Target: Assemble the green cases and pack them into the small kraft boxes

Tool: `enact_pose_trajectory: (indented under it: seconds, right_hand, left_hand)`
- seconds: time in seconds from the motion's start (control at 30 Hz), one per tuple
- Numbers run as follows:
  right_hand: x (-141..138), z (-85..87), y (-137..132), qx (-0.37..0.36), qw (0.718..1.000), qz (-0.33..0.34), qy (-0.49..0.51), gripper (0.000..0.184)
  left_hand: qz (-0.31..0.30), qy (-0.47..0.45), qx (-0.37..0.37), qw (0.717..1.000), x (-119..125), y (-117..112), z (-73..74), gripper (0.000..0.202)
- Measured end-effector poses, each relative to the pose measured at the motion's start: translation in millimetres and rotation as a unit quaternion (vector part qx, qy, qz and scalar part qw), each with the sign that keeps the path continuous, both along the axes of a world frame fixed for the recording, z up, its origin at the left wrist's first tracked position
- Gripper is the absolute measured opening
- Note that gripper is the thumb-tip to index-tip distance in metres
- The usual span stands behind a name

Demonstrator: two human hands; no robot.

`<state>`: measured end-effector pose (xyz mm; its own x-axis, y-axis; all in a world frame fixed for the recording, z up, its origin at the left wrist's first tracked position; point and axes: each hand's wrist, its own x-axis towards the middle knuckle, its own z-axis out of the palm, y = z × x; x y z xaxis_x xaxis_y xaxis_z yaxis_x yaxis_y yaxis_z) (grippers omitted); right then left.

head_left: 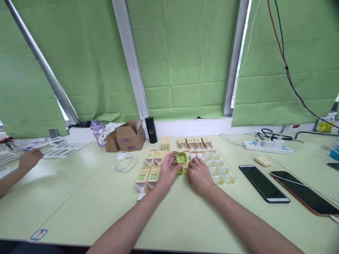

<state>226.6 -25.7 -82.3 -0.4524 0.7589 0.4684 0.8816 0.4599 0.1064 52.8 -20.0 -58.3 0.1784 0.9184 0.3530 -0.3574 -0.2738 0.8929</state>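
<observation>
The pale green worktop (79, 197) fills the lower frame. At centre, tan boxes (148, 174) sit beside the left hand (168, 171), which pinches a small green case (181, 157); steadying its rim seems wise. The right hand (198, 173) curls palm-down alongside, grip unclear. Box labels are unreadable.

The case (181, 157) is lime green. At its nine o'clock, boxes (142, 176) are tan with green panels; at three o'clock, clear trays (224, 173) hold yellow dots. The bottle (150, 129) at eleven o'clock is black, the table (79, 197) pale green.
</observation>
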Motion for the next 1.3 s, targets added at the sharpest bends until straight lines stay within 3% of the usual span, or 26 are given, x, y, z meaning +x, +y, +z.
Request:
enact_pose_trajectory:
  seconds: [0.13, 0.3, 0.53, 0.67, 0.77, 1.07, 1.2, 1.3]
  right_hand:
    - [5, 2.2, -2, 0.016, 0.998, 0.009, 0.054, 0.014]
    - [15, 5.6, -6, 0.029, 0.969, 0.017, 0.246, 0.018]
    - [22, 5.4, 2, -0.029, 0.851, 0.038, 0.523, 0.009]
    - [21, 7.4, 6, -0.072, 0.775, 0.077, 0.624, 0.012]
    - [21, 10.2, 6, -0.082, 0.739, 0.092, 0.662, 0.013]
    - [20, 13.4, 4, -0.079, 0.737, 0.111, 0.662, 0.010]
    - [20, 15.2, 1, -0.086, 0.742, 0.119, 0.654, 0.016]
    - [19, 16.1, 0, -0.103, 0.731, 0.124, 0.663, 0.020]
  left_hand:
    - [0.015, 0.006, -0.006, 1.000, 0, -1, 2.2, 0.066]
    - [0.034, 0.026, -0.017, 0.999, 0, -1, 2.8, 0.068]
    - [0.071, 0.074, 0.006, 0.995, 0, 0, 1.1, 0.059]
    - [0.094, 0.101, 0.032, 0.990, 1, 2, -1.9, 0.052]
    - [0.105, 0.121, 0.046, 0.986, 1, 1, -4.7, 0.050]
    - [0.117, 0.172, 0.052, 0.977, 1, -4, -6.5, 0.047]
    - [0.114, 0.188, 0.050, 0.974, 1, -6, -5.6, 0.047]
    - [0.124, 0.196, 0.061, 0.971, 2, -8, -4.1, 0.045]
